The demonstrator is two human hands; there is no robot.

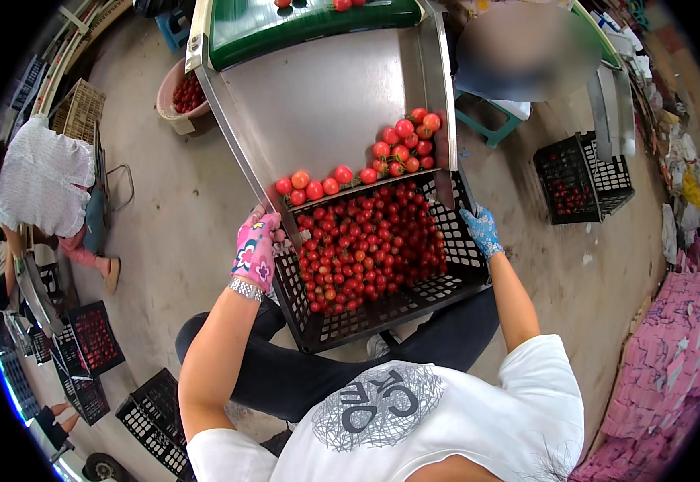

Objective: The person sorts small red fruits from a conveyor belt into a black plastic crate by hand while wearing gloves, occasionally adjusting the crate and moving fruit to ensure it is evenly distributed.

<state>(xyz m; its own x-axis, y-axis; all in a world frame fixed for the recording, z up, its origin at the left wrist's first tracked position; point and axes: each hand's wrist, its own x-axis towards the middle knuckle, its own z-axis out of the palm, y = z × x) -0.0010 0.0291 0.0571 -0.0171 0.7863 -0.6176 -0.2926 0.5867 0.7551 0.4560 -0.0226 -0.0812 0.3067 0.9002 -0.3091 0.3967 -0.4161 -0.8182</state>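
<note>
A black plastic crate [386, 310] holding many small red tomatoes [356, 253] stands under the lip of a metal chute [314, 102]. More tomatoes [401, 144] rest on the chute along its lower edge, heaped toward the right. My left hand [256, 250], in a pink flowered glove, grips at the chute's lower left corner beside the crate's rim; which of the two it holds I cannot tell. On the right, my right hand [482, 230], in a blue patterned glove, has its fingers on the crate's right rim. A green conveyor belt [320, 30] with a few tomatoes lies above the chute.
A pink tub [172, 111] of tomatoes stands at upper left. Black crates [585, 181] are on the floor at right and at lower left [157, 416]. A person [48, 175] is at far left, another [525, 54] at upper right. Pink stacked material [669, 361] lines the right side.
</note>
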